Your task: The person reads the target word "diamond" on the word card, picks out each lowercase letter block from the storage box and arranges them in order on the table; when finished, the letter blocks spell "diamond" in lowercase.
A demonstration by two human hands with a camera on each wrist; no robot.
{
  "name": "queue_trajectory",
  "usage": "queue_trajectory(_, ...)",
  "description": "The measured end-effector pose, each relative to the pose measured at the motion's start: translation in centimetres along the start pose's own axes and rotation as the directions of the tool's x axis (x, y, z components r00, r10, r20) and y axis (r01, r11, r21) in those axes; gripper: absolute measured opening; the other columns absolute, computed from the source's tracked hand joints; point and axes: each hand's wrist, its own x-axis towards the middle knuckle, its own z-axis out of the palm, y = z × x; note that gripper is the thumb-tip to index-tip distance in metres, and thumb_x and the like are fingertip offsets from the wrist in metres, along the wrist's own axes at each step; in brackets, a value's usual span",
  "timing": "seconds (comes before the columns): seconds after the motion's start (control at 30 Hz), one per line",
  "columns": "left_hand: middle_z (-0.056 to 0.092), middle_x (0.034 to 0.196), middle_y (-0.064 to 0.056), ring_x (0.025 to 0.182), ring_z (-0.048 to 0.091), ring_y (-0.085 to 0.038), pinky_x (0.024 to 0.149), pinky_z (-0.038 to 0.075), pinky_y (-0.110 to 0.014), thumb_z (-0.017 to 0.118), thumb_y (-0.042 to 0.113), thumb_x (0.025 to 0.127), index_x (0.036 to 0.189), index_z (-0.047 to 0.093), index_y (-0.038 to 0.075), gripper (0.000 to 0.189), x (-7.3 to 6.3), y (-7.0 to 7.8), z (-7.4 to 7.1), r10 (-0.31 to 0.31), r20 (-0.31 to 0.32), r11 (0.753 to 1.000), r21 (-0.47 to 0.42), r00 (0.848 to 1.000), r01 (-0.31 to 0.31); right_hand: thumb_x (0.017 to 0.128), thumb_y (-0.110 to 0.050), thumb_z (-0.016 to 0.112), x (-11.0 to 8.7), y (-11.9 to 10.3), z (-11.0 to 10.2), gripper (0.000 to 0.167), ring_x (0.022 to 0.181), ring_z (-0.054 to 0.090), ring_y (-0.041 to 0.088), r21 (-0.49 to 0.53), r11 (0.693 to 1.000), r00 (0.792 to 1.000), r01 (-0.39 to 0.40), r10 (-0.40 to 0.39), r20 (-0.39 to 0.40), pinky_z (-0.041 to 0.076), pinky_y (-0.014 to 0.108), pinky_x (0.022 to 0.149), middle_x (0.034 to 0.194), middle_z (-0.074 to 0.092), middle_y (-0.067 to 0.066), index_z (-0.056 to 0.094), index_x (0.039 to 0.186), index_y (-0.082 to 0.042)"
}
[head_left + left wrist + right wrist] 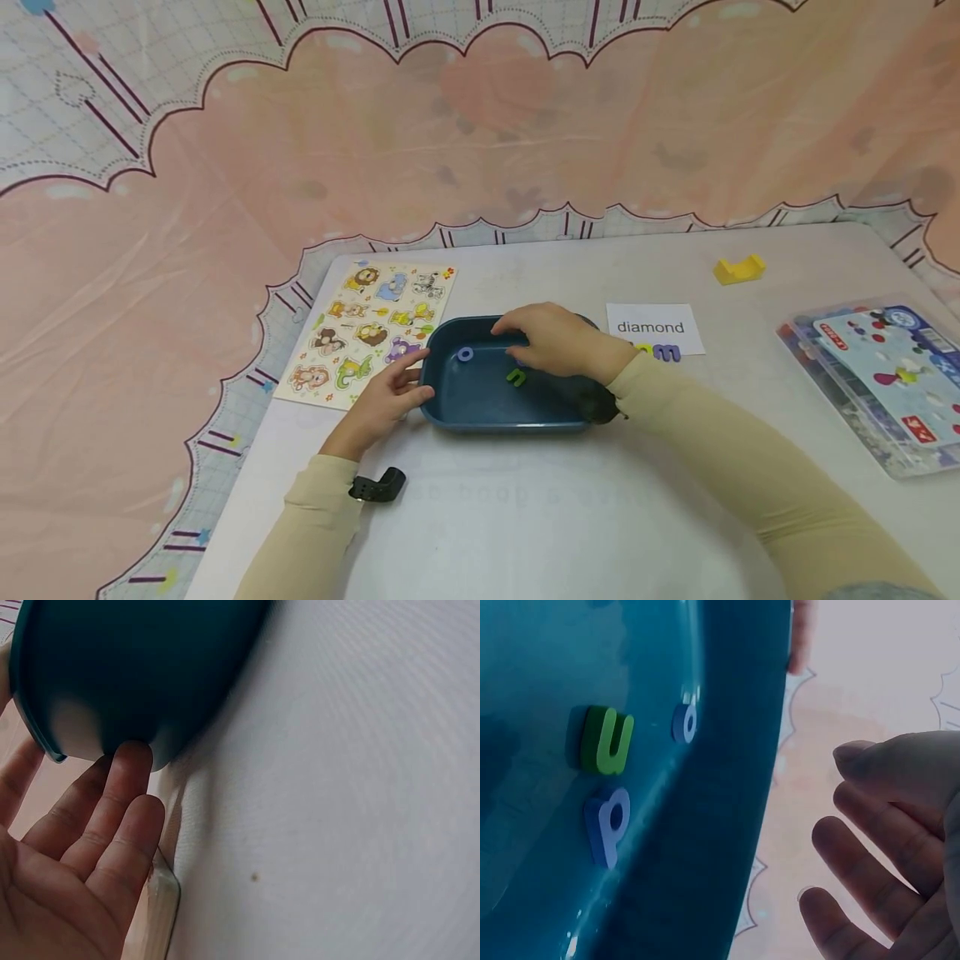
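Observation:
A dark blue tray [480, 429] lies on the table, with my left hand [386, 404] at its left end. In the left wrist view its fingers [127, 780] stretch up against the outer wall, under the rim. My right hand [558, 337] hovers over the far side of the tray, fingers loosely bent and nothing in them. Inside the tray are a green letter shaped like n or u [607, 742], a small blue-violet o [684, 724] and a blue-violet letter shaped like p or d [609, 825]. The right hand mostly hides that last letter in the head view.
Behind the tray to the right lies a card [652, 321] reading "diamond", with a purple m [667, 353] and a yellow letter at its lower edge. An animal puzzle board [367, 333] is at left, a yellow block [739, 269] at back right, a clear case [885, 383] at far right.

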Motion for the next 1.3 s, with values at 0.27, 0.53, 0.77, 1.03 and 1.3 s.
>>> queue_trajectory(0.27,0.053,0.139,-0.028,0.123,0.057,-0.037,0.089,0.051,-0.031,0.065,0.011,0.099,0.155,0.036,0.008,0.064,0.0,-0.1,0.0,0.01,0.006,1.0,-0.013,1.0,-0.01,0.097,-0.013,0.066,1.2,-0.3,0.8,0.035,0.121,0.059,0.024,0.002,1.0,0.999,-0.008,0.008,0.04,0.043,0.041,0.105,0.129,0.065,0.009,0.064,0.131,-0.004)
queue_trajectory(0.53,0.054,0.139,-0.027,0.122,0.058,-0.037,0.091,0.051,-0.032,0.065,0.011,0.098,0.155,0.037,0.01,0.063,0.1,-0.1,0.1,0.001,0.005,1.0,-0.012,1.0,-0.001,0.096,-0.013,0.067,2.5,-0.2,1.7,0.035,0.12,0.06,0.024,0.01,1.0,0.999,-0.006,0.006,0.049,0.043,0.04,0.105,0.126,0.067,0.009,0.065,0.13,-0.005)
queue_trajectory(0.77,0.055,0.138,-0.025,0.121,0.059,-0.036,0.091,0.051,-0.034,0.066,0.011,0.098,0.155,0.038,0.012,0.064,0.0,-0.1,0.1,-0.005,-0.003,1.0,-0.016,1.0,0.005,0.097,-0.015,0.067,3.6,-0.3,2.8,0.037,0.121,0.059,0.024,0.022,0.998,0.993,-0.058,0.055,0.103,0.041,0.041,0.107,0.13,0.065,0.008,0.064,0.133,-0.006)
queue_trajectory(1.03,0.054,0.138,-0.025,0.122,0.058,-0.036,0.09,0.05,-0.032,0.065,0.012,0.098,0.155,0.037,0.012,0.063,0.0,-0.2,0.0,0.005,0.004,1.0,-0.009,1.0,-0.005,0.098,-0.019,0.067,4.7,-0.1,3.9,0.042,0.114,0.06,0.021,-0.01,0.995,0.978,-0.095,0.095,0.186,0.042,0.042,0.106,0.134,0.063,0.007,0.06,0.138,-0.009)
queue_trajectory(1.3,0.054,0.139,-0.024,0.123,0.057,-0.035,0.095,0.049,-0.037,0.066,0.014,0.098,0.155,0.038,0.012,0.064,0.0,-0.2,0.0,0.011,0.012,1.0,-0.018,1.0,-0.01,0.097,-0.021,0.068,5.3,-0.1,4.7,0.044,0.106,0.06,0.019,-0.027,0.992,0.963,-0.124,0.127,0.237,0.043,0.041,0.105,0.134,0.063,0.006,0.06,0.14,-0.012)
